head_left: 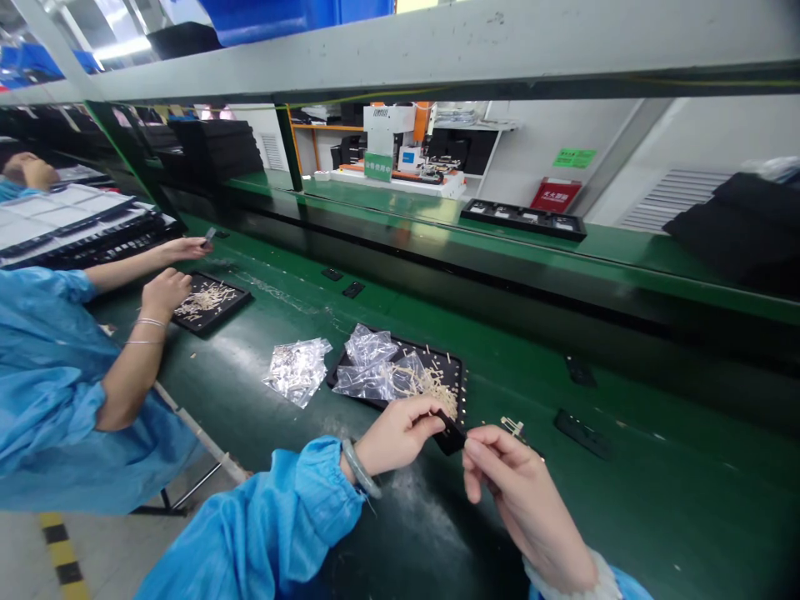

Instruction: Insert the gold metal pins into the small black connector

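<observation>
I've got the left hand [400, 435] pinching a small black plastic part [450, 437] over the green surface [250, 433], near a black rectangular tray [447, 357] of thin beige pieces [434, 388]. Right hand [528, 496] fingertips meet the part's end; can't tell if they grip.

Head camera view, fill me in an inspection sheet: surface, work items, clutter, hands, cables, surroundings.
Surface: green bench top, pale smears on it.
Work items: a held black part; a black tray with beige pieces and clear bags.
Clutter: more clear bagging beside the tray; loose black parts scattered on the bench.
Hands: left hand grips the black part; right hand at its other end, whether gripping is unclear.
Cables: thin yellow line along the overhead shelf; cord or strip, can't tell.
Surroundings: a co-worker in blue at left, with a second tray; a white machine beyond the bench.
</observation>
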`<action>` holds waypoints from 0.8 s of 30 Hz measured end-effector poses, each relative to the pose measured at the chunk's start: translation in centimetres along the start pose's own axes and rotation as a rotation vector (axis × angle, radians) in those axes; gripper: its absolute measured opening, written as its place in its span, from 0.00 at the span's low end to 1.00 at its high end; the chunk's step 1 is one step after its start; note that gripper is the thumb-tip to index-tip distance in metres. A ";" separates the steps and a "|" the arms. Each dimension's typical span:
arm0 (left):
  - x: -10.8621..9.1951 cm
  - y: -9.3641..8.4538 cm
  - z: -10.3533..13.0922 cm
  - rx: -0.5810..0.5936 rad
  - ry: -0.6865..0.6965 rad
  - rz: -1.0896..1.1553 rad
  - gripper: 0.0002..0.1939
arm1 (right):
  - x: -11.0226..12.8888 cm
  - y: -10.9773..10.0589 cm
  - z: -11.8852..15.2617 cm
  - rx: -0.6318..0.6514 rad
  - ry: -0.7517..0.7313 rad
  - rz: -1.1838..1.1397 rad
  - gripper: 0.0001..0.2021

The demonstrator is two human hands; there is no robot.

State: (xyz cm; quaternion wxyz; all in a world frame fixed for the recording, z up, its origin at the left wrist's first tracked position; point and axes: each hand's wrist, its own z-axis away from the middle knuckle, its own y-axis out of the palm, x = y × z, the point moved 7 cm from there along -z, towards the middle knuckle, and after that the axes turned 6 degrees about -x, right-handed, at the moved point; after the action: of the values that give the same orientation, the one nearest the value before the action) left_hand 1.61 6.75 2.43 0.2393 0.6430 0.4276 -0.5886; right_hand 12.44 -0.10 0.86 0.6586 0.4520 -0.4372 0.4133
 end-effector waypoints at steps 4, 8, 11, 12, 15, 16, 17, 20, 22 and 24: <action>-0.6 -0.2 0.0 0.006 0.058 -0.073 0.08 | -0.2 0.1 -0.1 0.045 0.034 -0.007 0.13; -1.2 -0.2 0.2 0.018 0.116 -0.092 0.08 | -0.2 0.1 0.0 0.074 0.033 0.007 0.13; -1.4 -0.2 0.3 0.032 0.144 -0.114 0.10 | -0.3 0.1 0.0 0.099 0.046 0.009 0.13; -1.5 -0.2 0.3 0.037 0.152 -0.124 0.10 | -0.3 0.2 0.0 0.110 0.049 0.006 0.13; -1.5 -0.2 0.4 0.052 0.179 -0.156 0.11 | -0.3 0.3 0.0 0.139 0.063 0.003 0.13; -1.6 -0.2 0.4 0.056 0.185 -0.165 0.11 | -0.4 0.3 0.0 0.147 0.068 0.004 0.13; -1.6 -0.2 0.4 0.060 0.189 -0.172 0.11 | -0.4 0.3 0.0 0.153 0.075 0.006 0.14; -1.6 -0.1 0.4 0.069 0.193 -0.183 0.12 | -0.6 0.4 -0.1 0.168 0.101 0.005 0.14; -1.6 0.0 0.5 0.074 0.204 -0.191 0.13 | -0.7 0.4 0.0 0.175 0.120 0.003 0.14; -1.8 0.0 0.5 0.082 0.226 -0.212 0.14 | -0.8 0.4 0.0 0.185 0.131 0.007 0.14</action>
State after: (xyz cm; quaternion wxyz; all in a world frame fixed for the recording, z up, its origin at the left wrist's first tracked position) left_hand 1.43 5.82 4.08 0.0997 0.6656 0.4929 -0.5515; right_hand 11.81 -0.08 0.15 0.6398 0.4814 -0.3545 0.4830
